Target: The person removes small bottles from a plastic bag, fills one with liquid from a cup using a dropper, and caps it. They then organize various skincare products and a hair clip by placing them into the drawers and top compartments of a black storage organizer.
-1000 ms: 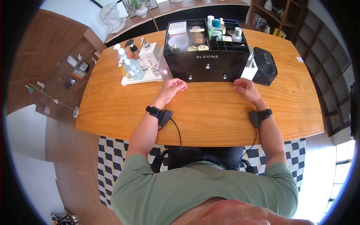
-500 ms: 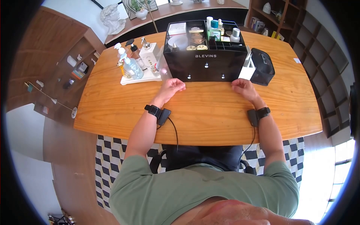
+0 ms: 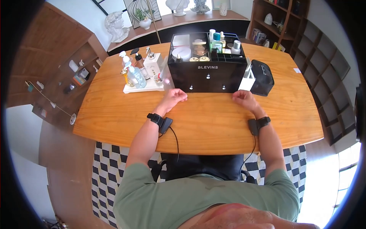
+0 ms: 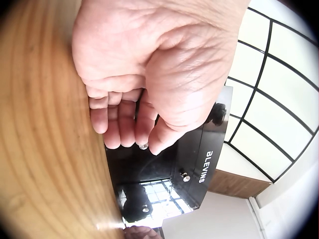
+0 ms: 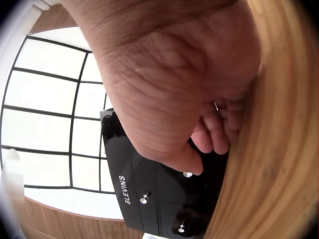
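Observation:
A glossy black cosmetics organizer (image 3: 206,78) marked BLEVINS stands on the wooden table, its front drawers fitted with small crystal knobs (image 3: 208,76). Bottles, compacts and a round white container (image 3: 182,53) fill its top compartments. My left hand (image 3: 173,100) rests on the table by the organizer's lower left corner, fingers loosely curled and holding nothing. At the lower right corner lies my right hand (image 3: 246,100), likewise relaxed and without anything in it. In both wrist views the fingertips appear near the drawer front, overlapping a knob in the left wrist view.
Left of the organizer, a white tray (image 3: 143,88) carries pump bottles (image 3: 136,77) and a white dispenser (image 3: 152,63). On the right stand a white holder (image 3: 247,82) and a black zip pouch (image 3: 262,78). Cables hang from both wrist cameras.
The head view has tilted up a little, so the table and organizer sit lower in it. Both hands stay in the same place by the organizer.

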The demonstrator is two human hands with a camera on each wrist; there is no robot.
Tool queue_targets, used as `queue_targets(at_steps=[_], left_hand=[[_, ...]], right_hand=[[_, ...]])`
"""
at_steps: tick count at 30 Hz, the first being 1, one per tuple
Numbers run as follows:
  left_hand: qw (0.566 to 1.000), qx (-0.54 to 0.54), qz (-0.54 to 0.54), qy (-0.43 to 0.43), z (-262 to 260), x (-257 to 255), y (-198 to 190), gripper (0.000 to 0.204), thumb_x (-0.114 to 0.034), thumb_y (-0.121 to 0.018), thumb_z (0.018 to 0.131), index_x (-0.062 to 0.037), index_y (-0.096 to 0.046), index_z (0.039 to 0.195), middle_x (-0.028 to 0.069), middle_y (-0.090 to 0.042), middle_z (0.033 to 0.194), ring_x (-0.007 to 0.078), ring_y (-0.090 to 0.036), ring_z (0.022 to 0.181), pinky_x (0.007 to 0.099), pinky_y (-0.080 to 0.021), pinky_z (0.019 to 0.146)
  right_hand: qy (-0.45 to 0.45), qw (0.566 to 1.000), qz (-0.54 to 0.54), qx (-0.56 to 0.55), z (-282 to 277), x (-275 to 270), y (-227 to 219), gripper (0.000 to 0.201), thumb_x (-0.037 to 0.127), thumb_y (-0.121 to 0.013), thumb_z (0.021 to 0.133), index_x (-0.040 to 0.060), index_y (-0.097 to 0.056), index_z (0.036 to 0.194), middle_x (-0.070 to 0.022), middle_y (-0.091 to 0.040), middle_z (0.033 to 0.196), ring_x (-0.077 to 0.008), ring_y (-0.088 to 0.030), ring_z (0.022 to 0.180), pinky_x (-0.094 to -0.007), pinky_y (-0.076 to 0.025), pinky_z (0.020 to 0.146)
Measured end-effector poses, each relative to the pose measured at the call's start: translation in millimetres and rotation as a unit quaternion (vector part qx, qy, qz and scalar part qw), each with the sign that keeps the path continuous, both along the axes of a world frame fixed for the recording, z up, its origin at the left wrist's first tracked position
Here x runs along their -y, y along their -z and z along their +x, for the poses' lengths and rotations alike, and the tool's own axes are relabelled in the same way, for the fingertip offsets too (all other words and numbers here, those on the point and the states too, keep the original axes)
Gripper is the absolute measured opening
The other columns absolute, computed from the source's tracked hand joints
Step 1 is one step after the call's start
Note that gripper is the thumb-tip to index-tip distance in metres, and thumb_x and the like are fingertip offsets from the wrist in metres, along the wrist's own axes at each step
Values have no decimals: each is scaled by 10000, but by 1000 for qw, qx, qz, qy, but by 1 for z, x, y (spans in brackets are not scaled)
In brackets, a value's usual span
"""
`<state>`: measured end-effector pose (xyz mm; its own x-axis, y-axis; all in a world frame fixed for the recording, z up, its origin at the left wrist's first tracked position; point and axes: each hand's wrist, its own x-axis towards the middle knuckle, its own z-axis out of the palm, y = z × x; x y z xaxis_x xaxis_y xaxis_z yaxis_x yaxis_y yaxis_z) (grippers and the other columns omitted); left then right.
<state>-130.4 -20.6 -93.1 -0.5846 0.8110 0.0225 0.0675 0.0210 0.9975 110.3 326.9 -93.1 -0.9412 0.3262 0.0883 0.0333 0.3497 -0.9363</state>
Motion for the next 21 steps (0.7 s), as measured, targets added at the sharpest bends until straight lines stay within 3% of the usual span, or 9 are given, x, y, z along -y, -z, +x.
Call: queue_targets(at_steps=[5,7,9,13,14,17,19,21], left_hand=[[1000,9,9,-13,1,-1,1,126,-130,-724,984,-12,-688,1011,68,-724,957,142,-691,897,282,-549,836],[1000,27,14,-3,-4,0,5,141,-134,-731,979,-7,-684,1018,69,-722,959,144,-695,908,284,-551,840],[999,33,18,0,-5,1,4,147,-136,-735,976,-5,-681,1017,71,-721,960,145,-696,903,283,-552,838],[998,49,33,11,-7,0,8,149,-134,-738,970,-6,-673,1009,73,-720,963,144,-695,881,280,-557,834],[997,58,42,9,-7,-1,9,149,-134,-738,970,-6,-673,1009,73,-720,963,144,-695,881,280,-557,834],[997,66,48,6,-8,-1,11,137,-131,-735,971,-12,-673,995,67,-719,954,138,-693,870,279,-560,833],[997,64,39,5,-8,-2,10,127,-128,-727,977,-13,-674,991,61,-717,941,134,-692,873,281,-561,837],[997,67,31,13,-5,-2,7,123,-126,-721,982,-12,-675,985,55,-713,926,130,-689,871,280,-560,835]], right_hand=[[28,998,24,-43,23,14,-46,158,104,-746,931,-16,-725,1031,-5,-703,846,-52,-626,749,-230,-523,682],[90,988,-23,-120,45,31,-77,143,116,-729,947,-18,-713,994,-11,-688,799,-63,-622,712,-231,-503,646],[93,989,39,-111,73,37,-86,132,118,-717,953,-13,-700,944,-18,-681,784,-76,-629,710,-235,-493,629],[55,997,50,-15,160,69,-82,98,65,-709,935,-21,-693,891,-43,-691,771,-89,-649,695,-242,-482,588],[38,997,5,70,184,81,-78,94,59,-714,929,-27,-701,891,-57,-707,778,-104,-670,704,-250,-498,592],[-30,964,-110,241,243,122,-62,106,59,-712,930,-43,-731,916,-99,-745,797,-146,-719,739,-273,-549,627],[-60,909,-167,377,267,150,-55,84,-45,-680,891,-55,-733,956,-113,-745,813,-170,-708,723,-294,-587,686],[-123,873,-99,462,286,177,-47,108,-49,-665,905,-21,-734,984,-72,-719,804,-131,-669,731,-263,-537,666]])
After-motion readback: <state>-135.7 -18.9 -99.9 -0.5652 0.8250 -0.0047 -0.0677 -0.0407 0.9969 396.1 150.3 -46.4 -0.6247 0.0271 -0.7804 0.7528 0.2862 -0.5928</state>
